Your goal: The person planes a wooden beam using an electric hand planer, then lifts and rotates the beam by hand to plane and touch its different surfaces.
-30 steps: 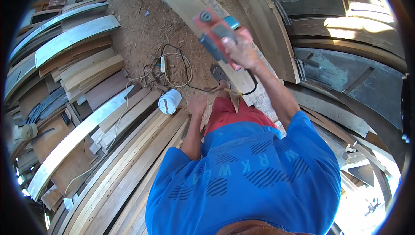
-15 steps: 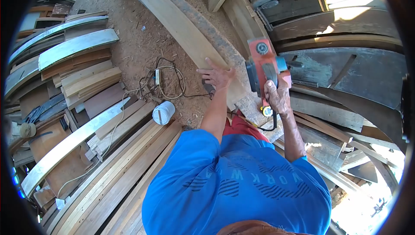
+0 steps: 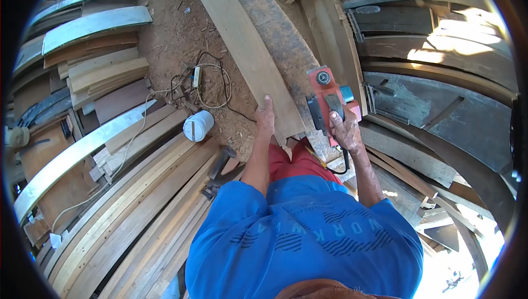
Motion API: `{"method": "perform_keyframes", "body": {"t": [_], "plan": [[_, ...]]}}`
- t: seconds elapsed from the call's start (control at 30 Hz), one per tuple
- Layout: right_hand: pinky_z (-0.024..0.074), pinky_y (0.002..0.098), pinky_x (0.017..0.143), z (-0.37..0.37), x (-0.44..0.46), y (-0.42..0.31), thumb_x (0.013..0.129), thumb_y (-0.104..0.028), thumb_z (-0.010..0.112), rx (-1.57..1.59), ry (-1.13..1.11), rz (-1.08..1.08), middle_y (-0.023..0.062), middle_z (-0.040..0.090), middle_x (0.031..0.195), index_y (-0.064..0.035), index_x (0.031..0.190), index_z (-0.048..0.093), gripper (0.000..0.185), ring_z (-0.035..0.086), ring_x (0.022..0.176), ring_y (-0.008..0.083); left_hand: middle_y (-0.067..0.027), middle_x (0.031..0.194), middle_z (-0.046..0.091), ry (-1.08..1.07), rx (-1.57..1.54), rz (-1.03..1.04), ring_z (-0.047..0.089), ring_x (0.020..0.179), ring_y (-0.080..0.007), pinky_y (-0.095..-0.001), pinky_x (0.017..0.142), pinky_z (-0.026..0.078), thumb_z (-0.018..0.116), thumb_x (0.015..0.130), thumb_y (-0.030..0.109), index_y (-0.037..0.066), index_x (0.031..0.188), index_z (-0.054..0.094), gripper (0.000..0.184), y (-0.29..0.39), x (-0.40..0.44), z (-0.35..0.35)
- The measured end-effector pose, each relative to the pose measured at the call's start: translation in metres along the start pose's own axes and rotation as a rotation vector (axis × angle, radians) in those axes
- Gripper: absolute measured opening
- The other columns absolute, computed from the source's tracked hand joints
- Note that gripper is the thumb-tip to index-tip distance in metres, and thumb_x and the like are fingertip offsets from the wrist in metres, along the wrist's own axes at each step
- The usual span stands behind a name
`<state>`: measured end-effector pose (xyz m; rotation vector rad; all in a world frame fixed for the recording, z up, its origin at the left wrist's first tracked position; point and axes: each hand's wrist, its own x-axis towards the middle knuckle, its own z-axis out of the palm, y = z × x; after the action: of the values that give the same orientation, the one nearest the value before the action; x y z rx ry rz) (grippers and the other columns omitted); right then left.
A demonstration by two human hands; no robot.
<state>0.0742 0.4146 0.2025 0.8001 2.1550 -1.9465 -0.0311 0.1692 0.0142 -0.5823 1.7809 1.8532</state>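
A long pale wooden plank [image 3: 242, 40] runs from the top of the view down towards my lap. My left hand [image 3: 265, 116] grips its left edge near the close end, thumb on top and the other fingers mostly hidden beneath. My right hand [image 3: 345, 128] is wrapped around the handle of a red electric planer [image 3: 324, 87]. The planer is to the right of the plank, apart from it, over the edge of a rough grey workbench board [image 3: 275, 24]; whether it touches that board I cannot tell. A black cord [image 3: 345, 161] hangs from its rear.
A white bucket [image 3: 198, 126] stands on the ground at left, close to a power strip [image 3: 197, 77] with tangled cables. A hammer [image 3: 221, 161] lies beside it on stacked timber [image 3: 137, 211]. More boards [image 3: 434, 101] line the right side. Wood shavings cover the dirt floor [image 3: 165, 29].
My left hand has gone from lying spread on the plank's top to gripping its left edge. The planer has moved slightly down and left in view. The camera view has shifted too.
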Motion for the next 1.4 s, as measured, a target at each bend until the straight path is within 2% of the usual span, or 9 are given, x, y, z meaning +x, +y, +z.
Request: {"method": "perform_keyframes", "body": {"t": [0.13, 0.23, 0.33, 0.57, 0.77, 1.0, 1.13, 1.23, 1.4], "plan": [[0.0518, 0.0396, 0.068, 0.023, 0.022, 0.015, 0.099, -0.046, 0.062, -0.223, 0.016, -0.061, 0.0124, 0.066, 0.074, 0.0039, 0.112, 0.062, 0.051, 0.064, 0.068, 0.0217, -0.0122, 0.116, 0.068, -0.273, -0.379, -0.186, 0.067, 0.105, -0.0237, -0.0392, 0.093, 0.055, 0.062, 0.09, 0.068, 0.002, 0.134, 0.053, 0.08, 0.026, -0.022, -0.02], [0.0433, 0.0284, 0.048, 0.044, 0.028, 0.014, 0.103, -0.041, 0.058, -0.235, 0.048, -0.167, 0.0014, 0.055, 0.064, 0.0018, 0.107, 0.061, 0.043, 0.052, 0.053, 0.0093, -0.0107, 0.103, 0.067, -0.521, -0.629, -0.285, 0.069, 0.094, -0.0255, -0.0427, 0.083, 0.058, 0.058, 0.085, 0.077, 0.008, 0.125, 0.057, 0.08, 0.058, -0.059, -0.022], [0.0484, 0.0375, 0.051, 0.052, 0.027, 0.013, 0.101, -0.046, 0.059, -0.168, 0.042, 0.08, 0.0092, 0.06, 0.063, 0.0032, 0.107, 0.061, 0.05, 0.061, 0.053, 0.0204, -0.0087, 0.086, 0.066, -0.679, -0.769, -0.219, 0.067, 0.081, -0.0248, -0.0429, 0.068, 0.055, 0.053, 0.084, 0.081, 0.011, 0.103, 0.062, 0.073, 0.109, -0.098, -0.011], [0.0469, 0.0396, 0.042, 0.068, 0.03, 0.042, 0.095, -0.061, 0.059, -0.203, 0.141, 0.077, 0.0116, 0.06, 0.057, 0.0023, 0.107, 0.062, 0.064, 0.061, 0.045, 0.0228, -0.0087, 0.091, 0.068, -1.122, -1.004, -0.123, 0.066, 0.087, -0.023, -0.0397, 0.077, 0.053, 0.059, 0.09, 0.071, 0.007, 0.115, 0.061, 0.069, 0.27, -0.188, 0.016], [0.0525, 0.042, 0.054, 0.069, 0.042, 0.074, 0.093, -0.066, 0.058, -0.361, 0.24, -0.066, 0.0176, 0.066, 0.065, 0.0043, 0.111, 0.064, 0.073, 0.068, 0.058, 0.0274, -0.0072, 0.082, 0.061, -0.995, -1.02, -0.01, 0.058, 0.077, -0.0203, -0.0343, 0.074, 0.05, 0.062, 0.089, 0.066, 0.002, 0.095, 0.069, 0.065, 0.392, -0.247, 0.024], [0.0528, 0.0419, 0.055, 0.064, 0.061, 0.102, 0.093, -0.063, 0.06, -0.281, 0.23, 0.095, 0.0164, 0.065, 0.065, 0.005, 0.109, 0.065, 0.07, 0.066, 0.057, 0.0269, -0.0145, 0.083, 0.07, -1.101, -1.184, -0.086, 0.064, 0.078, -0.0246, -0.0361, 0.08, 0.053, 0.077, 0.082, 0.023, 0.0, 0.093, 0.073, 0.025, 0.466, -0.263, 0.022], [0.047, 0.0359, 0.045, 0.067, 0.042, 0.077, 0.094, -0.057, 0.065, -0.158, 0.213, 0.069, 0.0061, 0.059, 0.056, -0.0014, 0.087, 0.063, 0.056, 0.059, 0.047, 0.0174, -0.0145, 0.082, 0.071, -1.092, -1.164, -0.043, 0.065, 0.078, -0.0243, -0.0355, 0.08, 0.053, 0.077, 0.082, 0.022, 0.0, 0.093, 0.074, 0.025, 0.475, -0.265, 0.019], [0.0489, 0.0383, 0.047, 0.066, 0.041, 0.076, 0.093, -0.058, 0.065, -0.157, 0.19, 0.083, 0.0098, 0.061, 0.06, 0.0017, 0.106, 0.064, 0.061, 0.062, 0.05, 0.0209, -0.0147, 0.081, 0.071, -1.102, -1.155, -0.042, 0.065, 0.079, -0.024, -0.0352, 0.08, 0.053, 0.077, 0.081, 0.022, -0.001, 0.092, 0.074, 0.026, 0.479, -0.269, 0.017], [0.0487, 0.0387, 0.047, 0.064, 0.039, 0.078, 0.093, -0.057, 0.066, -0.172, 0.229, 0.029, 0.0094, 0.061, 0.059, 0.0016, 0.103, 0.065, 0.06, 0.061, 0.05, 0.0211, -0.0149, 0.08, 0.071, -1.135, -1.119, -0.01, 0.066, 0.079, -0.0243, -0.0345, 0.08, 0.054, 0.075, 0.082, 0.021, -0.002, 0.089, 0.073, 0.024, 0.479, -0.259, 0.011]]}}
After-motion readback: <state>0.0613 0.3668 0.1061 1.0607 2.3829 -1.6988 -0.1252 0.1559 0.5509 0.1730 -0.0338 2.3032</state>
